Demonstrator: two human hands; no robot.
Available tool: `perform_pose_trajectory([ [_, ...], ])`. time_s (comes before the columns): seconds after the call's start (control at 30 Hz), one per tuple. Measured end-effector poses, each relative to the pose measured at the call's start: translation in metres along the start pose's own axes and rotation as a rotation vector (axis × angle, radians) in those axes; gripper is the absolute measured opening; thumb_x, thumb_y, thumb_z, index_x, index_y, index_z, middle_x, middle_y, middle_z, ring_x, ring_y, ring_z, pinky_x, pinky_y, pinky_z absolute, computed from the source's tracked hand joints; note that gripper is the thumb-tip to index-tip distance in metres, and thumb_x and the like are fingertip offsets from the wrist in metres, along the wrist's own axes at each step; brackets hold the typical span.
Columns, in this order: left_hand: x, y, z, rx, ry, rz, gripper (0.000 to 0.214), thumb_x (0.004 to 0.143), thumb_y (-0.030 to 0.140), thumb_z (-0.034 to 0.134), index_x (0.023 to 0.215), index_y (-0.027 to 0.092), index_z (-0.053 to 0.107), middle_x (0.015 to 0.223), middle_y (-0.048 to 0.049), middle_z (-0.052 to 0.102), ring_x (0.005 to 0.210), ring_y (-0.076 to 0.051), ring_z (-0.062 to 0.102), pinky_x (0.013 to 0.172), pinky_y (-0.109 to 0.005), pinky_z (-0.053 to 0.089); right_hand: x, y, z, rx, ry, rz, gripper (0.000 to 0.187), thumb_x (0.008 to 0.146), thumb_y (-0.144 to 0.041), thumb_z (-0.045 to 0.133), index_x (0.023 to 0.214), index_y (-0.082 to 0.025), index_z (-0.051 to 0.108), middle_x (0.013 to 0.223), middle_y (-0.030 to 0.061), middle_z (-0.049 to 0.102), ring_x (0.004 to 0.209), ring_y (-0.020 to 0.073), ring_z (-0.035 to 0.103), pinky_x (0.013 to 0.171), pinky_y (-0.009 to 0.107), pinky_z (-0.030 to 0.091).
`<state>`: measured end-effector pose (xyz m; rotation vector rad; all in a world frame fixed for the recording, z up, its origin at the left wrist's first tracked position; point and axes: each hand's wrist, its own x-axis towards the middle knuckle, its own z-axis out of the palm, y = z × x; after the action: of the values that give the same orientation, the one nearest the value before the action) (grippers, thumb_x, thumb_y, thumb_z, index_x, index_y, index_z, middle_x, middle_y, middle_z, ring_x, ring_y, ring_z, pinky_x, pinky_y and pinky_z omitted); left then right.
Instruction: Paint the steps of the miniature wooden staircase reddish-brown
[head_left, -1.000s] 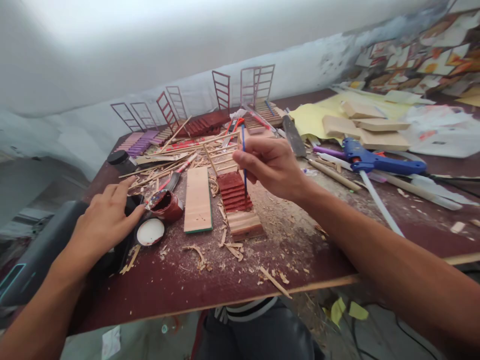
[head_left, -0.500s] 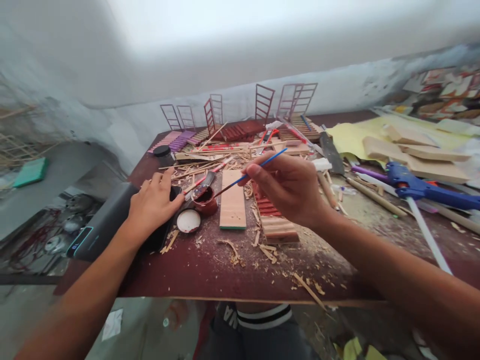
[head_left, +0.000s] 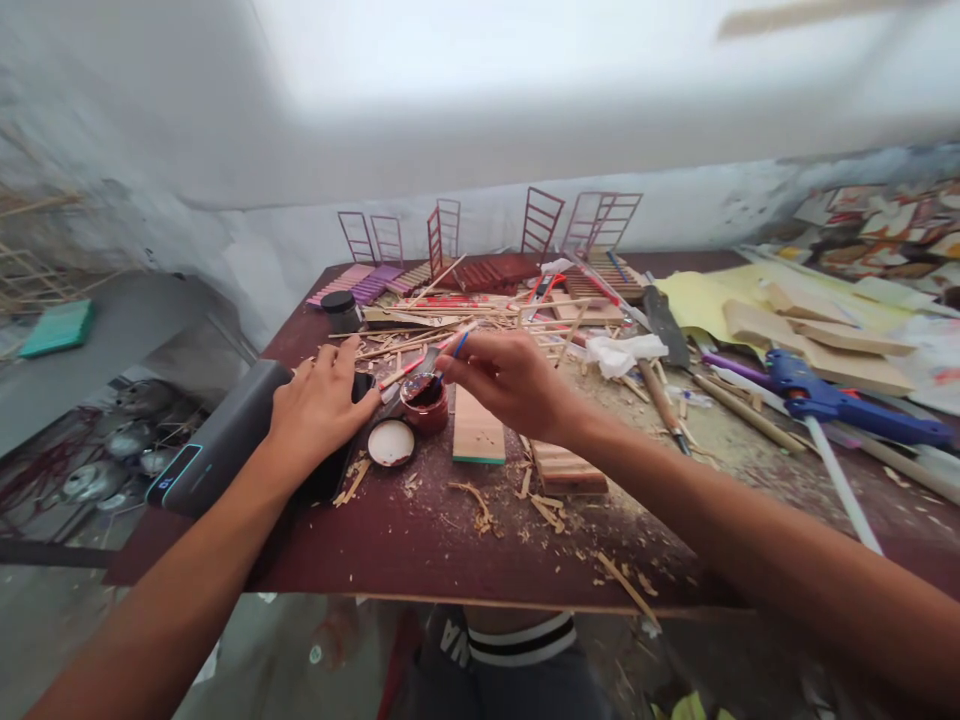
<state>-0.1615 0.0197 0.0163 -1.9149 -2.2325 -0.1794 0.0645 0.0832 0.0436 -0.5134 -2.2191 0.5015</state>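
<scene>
My right hand (head_left: 510, 385) pinches a thin blue paintbrush (head_left: 460, 345), its tip down in a small jar of dark red paint (head_left: 427, 412). The jar's round lid (head_left: 391, 442) lies beside it, pale inner face up. My left hand (head_left: 315, 410) rests with fingers spread over a black phone (head_left: 330, 475), left of the jar. Just right of the jar is a flat wooden block (head_left: 478, 435) with a green edge. A second, striped block (head_left: 570, 468) sits partly hidden under my right forearm.
A dark power bank (head_left: 217, 440) lies at the left edge. Small chair-like frames (head_left: 541, 222) and slatted pieces stand at the back. A blue glue gun (head_left: 847, 395), wooden boards (head_left: 847, 335) and a chisel-like tool (head_left: 664, 405) lie right. Shavings litter the table (head_left: 420, 560).
My right hand has moved left and down, taking the paintbrush from beside the jar into it. The left hand stays over the phone. The view has shifted slightly.
</scene>
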Motion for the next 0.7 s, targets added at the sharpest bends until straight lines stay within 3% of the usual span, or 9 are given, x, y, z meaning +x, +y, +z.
perform_pose_trajectory([
  [0.13,-0.004,-0.002,0.000,-0.007,0.032,0.019,0.064,0.094,0.053,0.045,0.148,0.022,0.032,0.131,-0.0140,0.056,0.112,-0.036,0.060,0.080,-0.042,0.054,-0.003,-0.008,-0.018,0.187,0.154,0.071,0.026,0.093,-0.033,0.060,0.075,-0.014,0.064,0.065,-0.0007,0.062,0.055,0.0053,0.049,0.049,0.021,0.036],
  [0.27,-0.009,-0.003,-0.009,-0.006,0.093,0.055,0.058,0.095,0.049,0.047,0.144,0.019,0.039,0.129,-0.0134,0.057,0.109,-0.037,0.061,0.080,-0.046,0.055,-0.014,-0.013,-0.044,0.393,0.379,0.171,0.024,0.094,-0.040,0.057,0.085,-0.018,0.063,0.063,-0.0023,0.065,0.039,0.0040,0.045,0.035,0.023,0.030],
  [0.4,-0.019,0.005,-0.033,-0.033,0.249,0.086,0.044,0.097,0.043,0.047,0.132,0.017,0.051,0.125,-0.0124,0.059,0.116,-0.035,0.056,0.094,-0.049,0.051,-0.031,0.000,-0.067,0.459,0.575,0.189,0.025,0.095,-0.041,0.056,0.080,-0.022,0.058,0.049,-0.0068,0.056,0.032,0.0057,0.041,0.030,0.024,0.024],
  [0.43,-0.023,0.011,-0.040,-0.087,0.371,0.171,0.039,0.097,0.040,0.050,0.127,0.016,0.056,0.120,-0.0115,0.061,0.115,-0.033,0.057,0.097,-0.048,0.050,-0.035,0.004,-0.072,0.448,0.601,0.198,0.026,0.094,-0.041,0.057,0.077,-0.022,0.056,0.047,-0.0075,0.053,0.031,0.0058,0.040,0.029,0.023,0.023],
  [0.53,-0.042,0.040,-0.060,-0.343,0.549,0.653,0.029,0.089,0.026,0.068,0.115,0.013,0.063,0.108,-0.0076,0.067,0.100,-0.023,0.063,0.092,-0.040,0.053,-0.047,0.015,-0.081,0.358,0.630,0.223,0.031,0.093,-0.044,0.059,0.071,-0.023,0.052,0.045,-0.0085,0.044,0.031,0.0048,0.039,0.029,0.022,0.023],
  [0.63,-0.063,0.081,-0.066,-0.445,0.388,1.057,0.030,0.087,0.023,0.069,0.114,0.009,0.065,0.108,-0.0110,0.069,0.095,-0.025,0.065,0.081,-0.042,0.056,-0.057,0.021,-0.084,0.235,0.596,0.227,0.036,0.092,-0.045,0.059,0.067,-0.022,0.049,0.046,-0.0083,0.040,0.033,0.0040,0.038,0.030,0.022,0.024],
  [0.7,-0.074,0.107,-0.060,-0.418,0.342,1.190,0.025,0.091,0.027,0.064,0.110,0.011,0.068,0.113,-0.0102,0.069,0.098,-0.026,0.067,0.080,-0.041,0.058,-0.062,0.023,-0.084,0.194,0.540,0.223,0.037,0.093,-0.044,0.058,0.066,-0.022,0.047,0.047,-0.0079,0.040,0.034,0.0039,0.038,0.031,0.022,0.024],
])
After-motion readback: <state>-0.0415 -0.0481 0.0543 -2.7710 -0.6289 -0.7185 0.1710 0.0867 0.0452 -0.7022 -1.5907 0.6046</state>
